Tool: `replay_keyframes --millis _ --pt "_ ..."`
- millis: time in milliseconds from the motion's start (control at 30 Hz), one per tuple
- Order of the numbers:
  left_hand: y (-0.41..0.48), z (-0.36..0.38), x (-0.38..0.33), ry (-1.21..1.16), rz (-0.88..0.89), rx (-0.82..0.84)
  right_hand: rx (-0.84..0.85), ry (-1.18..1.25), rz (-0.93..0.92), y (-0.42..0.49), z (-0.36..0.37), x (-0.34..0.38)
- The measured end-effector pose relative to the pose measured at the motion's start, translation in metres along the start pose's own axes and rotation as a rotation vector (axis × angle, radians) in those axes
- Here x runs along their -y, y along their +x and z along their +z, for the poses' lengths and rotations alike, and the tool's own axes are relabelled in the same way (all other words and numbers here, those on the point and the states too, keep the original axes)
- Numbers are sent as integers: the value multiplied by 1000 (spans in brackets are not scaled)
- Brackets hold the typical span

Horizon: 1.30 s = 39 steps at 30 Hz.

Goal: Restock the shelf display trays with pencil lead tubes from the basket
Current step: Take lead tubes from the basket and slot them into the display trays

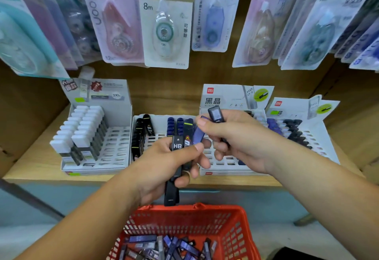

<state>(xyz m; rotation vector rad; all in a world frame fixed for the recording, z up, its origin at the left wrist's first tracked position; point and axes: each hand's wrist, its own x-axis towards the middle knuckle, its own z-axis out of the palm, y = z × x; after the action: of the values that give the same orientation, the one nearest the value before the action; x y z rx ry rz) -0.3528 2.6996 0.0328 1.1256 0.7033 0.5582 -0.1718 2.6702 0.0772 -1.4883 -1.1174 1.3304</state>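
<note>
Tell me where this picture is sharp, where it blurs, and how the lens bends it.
Head view: sharpest mid-frame, where "HB" reads on the black pencil lead tube in the left hand; the hanging correction-tape blister packs smear toward the top corners; wide-angle distortion fans those packs outward and splays the wooden shelf; lighting is flat; the red plastic basket is mildly blurred.

The red basket (235, 222) runs off the bottom edge; the lead tubes (180, 245) in it blur into one heap. The left hand (162, 167) covers the middle of its bundle of tubes (177, 146), so their count is unclear. The right hand (235, 136) buries the lower half of a dark tube (215, 114) and hides part of the tray (225, 164) behind. The hanging packs (166, 23) are cropped above.
</note>
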Motion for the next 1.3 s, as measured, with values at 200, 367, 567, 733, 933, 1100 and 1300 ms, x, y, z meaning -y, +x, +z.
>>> replay_keyframes --millis 200,367,567,733,933,1100,1300 --pt "6 1 4 2 34 -167 20 170 55 2 -16 -12" --pt "13 -2 6 -1 7 -302 -51 145 25 3 -29 -19" --pt "20 -1 5 -105 -54 -336 -33 62 -49 -3 -43 -22" --pt "27 -2 -14 -71 -6 -465 46 -125 -41 -14 -55 -27" --pt "46 20 -44 608 201 -450 -121 4 -32 -14 -75 -39" --pt "83 40 -63 1049 303 -406 -153 129 -56 -22 -85 -39" --pt "104 43 -59 1268 345 -351 -173 116 -63 -21 -87 -42"
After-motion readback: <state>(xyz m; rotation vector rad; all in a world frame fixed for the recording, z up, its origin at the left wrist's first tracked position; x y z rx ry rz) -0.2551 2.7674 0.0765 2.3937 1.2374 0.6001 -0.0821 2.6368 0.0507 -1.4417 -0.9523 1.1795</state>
